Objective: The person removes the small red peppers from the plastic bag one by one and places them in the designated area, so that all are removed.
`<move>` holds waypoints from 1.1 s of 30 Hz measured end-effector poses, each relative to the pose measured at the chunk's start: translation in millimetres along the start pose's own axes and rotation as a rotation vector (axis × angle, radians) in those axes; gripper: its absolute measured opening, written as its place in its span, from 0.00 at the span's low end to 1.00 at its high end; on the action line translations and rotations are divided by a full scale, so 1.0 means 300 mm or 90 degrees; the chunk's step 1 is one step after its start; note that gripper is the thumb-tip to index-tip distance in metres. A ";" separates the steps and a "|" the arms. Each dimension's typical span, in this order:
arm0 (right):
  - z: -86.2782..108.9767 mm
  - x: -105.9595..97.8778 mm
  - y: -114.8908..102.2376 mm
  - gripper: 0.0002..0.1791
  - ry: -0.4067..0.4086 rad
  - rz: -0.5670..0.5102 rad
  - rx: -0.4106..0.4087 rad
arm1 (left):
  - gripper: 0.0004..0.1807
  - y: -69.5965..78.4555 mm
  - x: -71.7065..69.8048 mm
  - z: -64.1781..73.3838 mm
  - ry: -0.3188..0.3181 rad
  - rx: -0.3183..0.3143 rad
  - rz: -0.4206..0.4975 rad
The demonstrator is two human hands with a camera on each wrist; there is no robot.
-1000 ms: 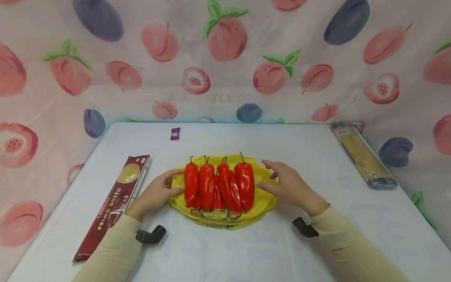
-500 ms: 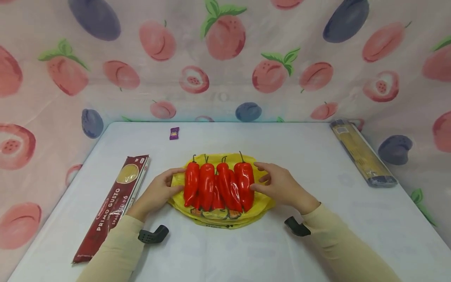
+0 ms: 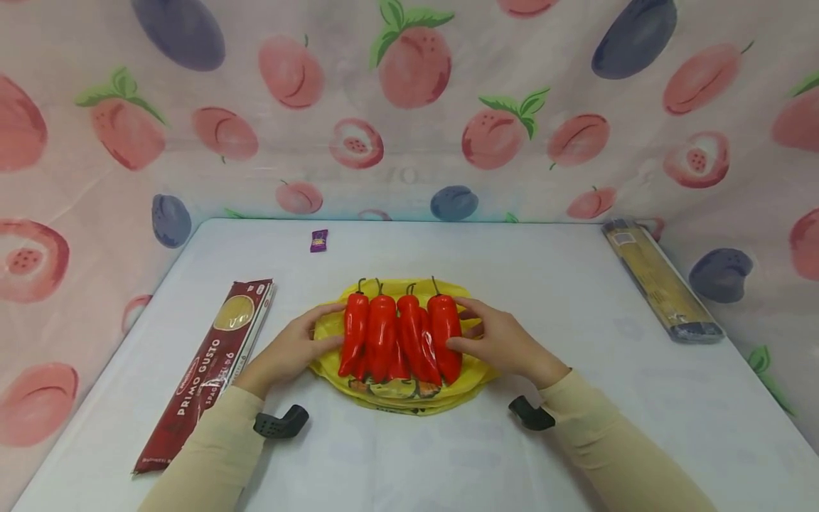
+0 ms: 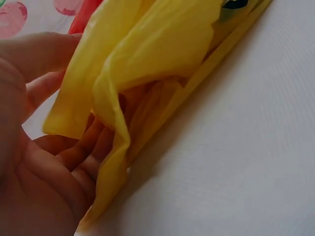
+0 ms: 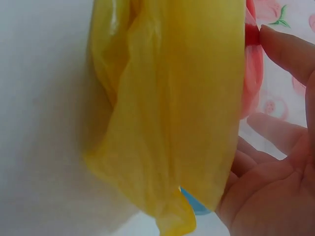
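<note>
A row of several glossy red pointed peppers (image 3: 384,334), stems toward the far side, lies on a rumpled yellow plastic bag (image 3: 419,405) in the head view. My left hand (image 3: 294,348) touches the leftmost pepper (image 3: 355,327) with extended thumb and index finger. From the opposite side, the thumb and index finger of my right hand (image 3: 505,341) reach the rightmost pepper (image 3: 443,327). In the left wrist view, loose folds of the bag (image 4: 147,54) overlap the other fingers. The right wrist view has the bag's edge (image 5: 172,98) hanging in front of the palm.
A dark red spaghetti packet (image 3: 205,377) lies slanted at the left, partly behind the left sleeve. At the back stands out a small purple wrapped sweet (image 3: 318,240). A clear packet of spaghetti (image 3: 662,281) lies along the right edge of the white table (image 3: 397,469).
My right hand has moved left to the rightmost pepper, and my left hand has shifted slightly right. The leftmost pepper has slid right and leans more, so the row is tighter.
</note>
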State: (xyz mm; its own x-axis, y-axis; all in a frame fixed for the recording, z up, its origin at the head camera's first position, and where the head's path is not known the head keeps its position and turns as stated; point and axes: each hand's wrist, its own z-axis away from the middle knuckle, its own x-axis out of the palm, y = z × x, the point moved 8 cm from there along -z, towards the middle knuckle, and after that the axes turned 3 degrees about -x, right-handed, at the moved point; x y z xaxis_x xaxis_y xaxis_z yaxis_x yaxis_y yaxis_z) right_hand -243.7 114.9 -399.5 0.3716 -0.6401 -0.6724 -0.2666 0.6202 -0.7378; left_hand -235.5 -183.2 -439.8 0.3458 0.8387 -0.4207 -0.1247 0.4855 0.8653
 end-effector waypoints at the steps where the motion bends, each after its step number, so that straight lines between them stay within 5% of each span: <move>1: 0.000 0.003 0.001 0.41 -0.003 -0.005 0.006 | 0.36 0.001 0.002 -0.001 -0.003 -0.002 0.002; 11: -0.005 0.024 -0.009 0.43 -0.006 -0.008 0.024 | 0.35 -0.006 0.014 -0.011 -0.002 -0.024 0.062; 25: -0.011 0.041 -0.044 0.41 -0.035 -0.059 -0.046 | 0.35 -0.028 -0.004 -0.004 0.034 -0.022 0.076; 33: -0.020 0.050 -0.054 0.36 -0.046 0.016 -0.040 | 0.38 -0.030 0.011 -0.012 0.010 -0.026 0.077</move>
State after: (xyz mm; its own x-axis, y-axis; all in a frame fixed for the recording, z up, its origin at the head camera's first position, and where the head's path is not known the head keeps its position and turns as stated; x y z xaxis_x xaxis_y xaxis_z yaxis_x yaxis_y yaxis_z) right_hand -239.2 92.7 -398.1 0.4262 -0.5896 -0.6861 -0.3308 0.6044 -0.7248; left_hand -236.7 -183.9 -449.9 0.3108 0.8953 -0.3191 -0.2023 0.3903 0.8982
